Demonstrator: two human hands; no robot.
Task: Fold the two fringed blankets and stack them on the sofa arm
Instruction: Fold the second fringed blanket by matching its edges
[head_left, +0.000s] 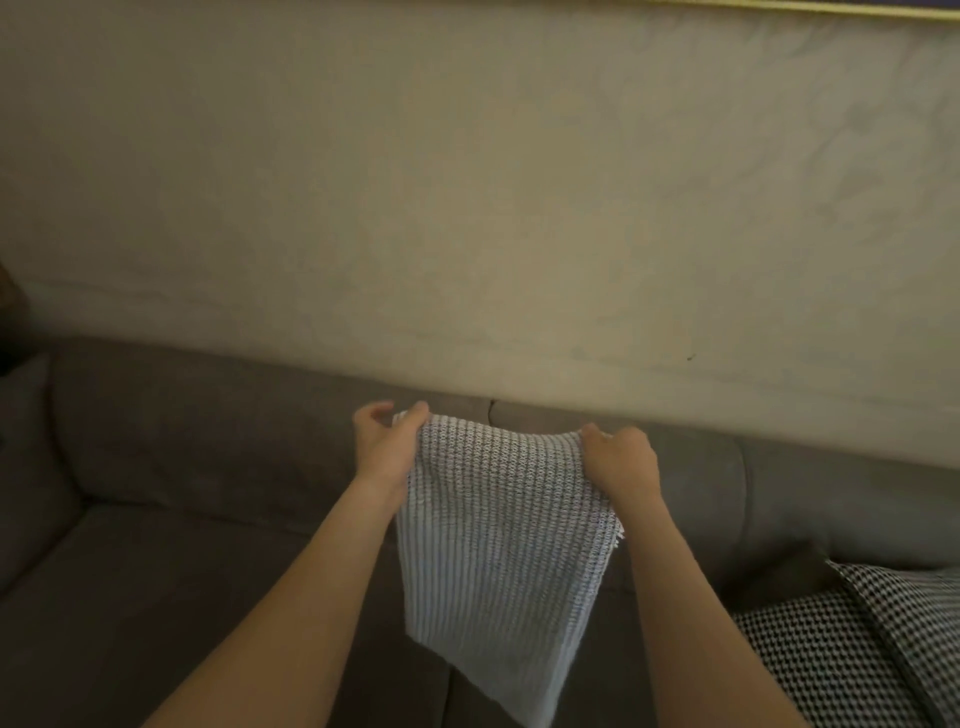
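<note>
White blanket (498, 545) hung btwn 2 hands over sofa (208, 519) seat, L hand (387, 441) & R hand (621, 457) each pinching a top corner, 1 white blanket, 1 checked blanket (857, 649) at seat's right edge

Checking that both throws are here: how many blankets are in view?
2. A pale knit blanket hangs from the left hand and right hand above the sofa; a black-and-white checked blanket lies on it at lower right, cut off by the frame. Others may be hidden.
</note>
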